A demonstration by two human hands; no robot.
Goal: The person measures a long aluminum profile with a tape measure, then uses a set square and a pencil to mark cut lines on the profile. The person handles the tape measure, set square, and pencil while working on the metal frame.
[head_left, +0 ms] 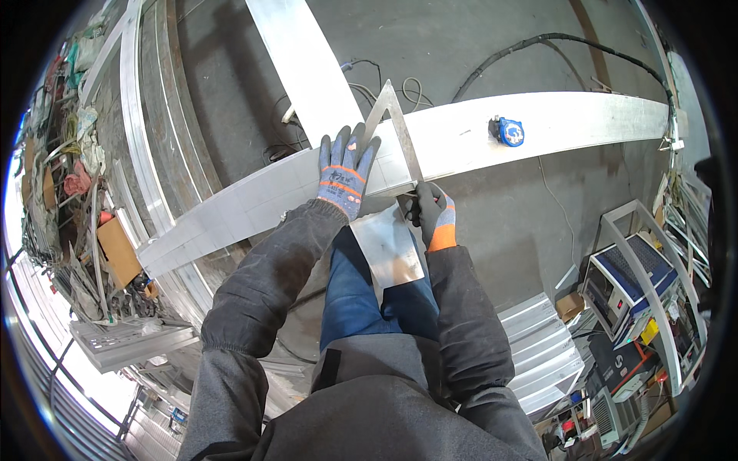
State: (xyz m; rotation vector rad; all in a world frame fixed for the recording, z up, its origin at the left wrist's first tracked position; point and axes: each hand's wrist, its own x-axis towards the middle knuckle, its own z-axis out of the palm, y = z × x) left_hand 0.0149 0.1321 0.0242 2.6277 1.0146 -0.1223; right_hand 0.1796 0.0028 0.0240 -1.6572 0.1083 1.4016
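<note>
A long silver-white metal beam (231, 211) runs across in front of me, bowed by the lens. On it lies a triangular metal set square (405, 142), its tip pointing away from me. My left hand (345, 173), in a grey and orange glove with dark fingertips, rests flat beside the square, fingers stretched out and partly over its left leg. At the beam's near edge, by the square's right corner, my right hand (432, 211) is closed, its fingers curled; what they hold is too small to make out. A bent sheet of shiny metal (388, 242) sits below the beam, over my legs.
A blue tape measure (509, 131) sits on the beam's right part. Another wide beam (296, 58) extends away beyond it. A black cable (530, 38) arches at the far right. Stacked metal profiles (538, 349) and a machine (626, 280) stand at right; scrap crowds the left.
</note>
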